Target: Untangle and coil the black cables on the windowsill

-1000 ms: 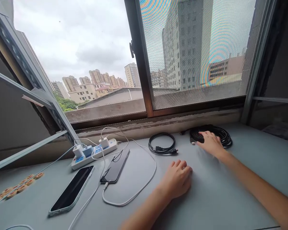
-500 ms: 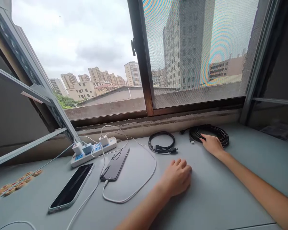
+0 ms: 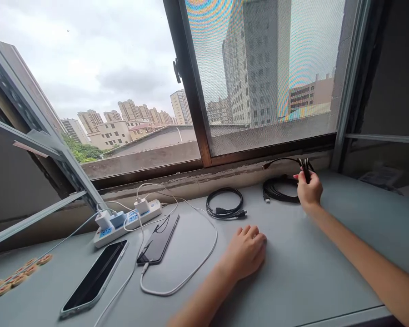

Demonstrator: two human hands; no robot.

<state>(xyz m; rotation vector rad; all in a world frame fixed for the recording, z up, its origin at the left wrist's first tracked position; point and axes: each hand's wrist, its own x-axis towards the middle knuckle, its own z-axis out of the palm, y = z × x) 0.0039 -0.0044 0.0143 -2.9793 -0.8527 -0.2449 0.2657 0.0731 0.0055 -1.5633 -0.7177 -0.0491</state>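
Note:
My right hand point(image 3: 308, 190) is closed around part of a large coil of black cable point(image 3: 279, 190) at the back right of the grey table point(image 3: 293, 272). It lifts one side of the coil off the surface, and the rest still lies flat. My left hand point(image 3: 247, 250) rests on the table, fingers loosely curled, holding nothing. A smaller black cable coil point(image 3: 225, 204) lies just beyond it.
A white power strip point(image 3: 126, 218) with chargers sits at the back left. White cables run to a dark phone point(image 3: 159, 240), and a second phone point(image 3: 93, 278) lies nearer me. Small round biscuits point(image 3: 18, 272) lie at far left. The window frame point(image 3: 191, 91) stands behind.
My right hand went from lying flat on the large black coil to gripping it and raising one side. The left hand has stayed put.

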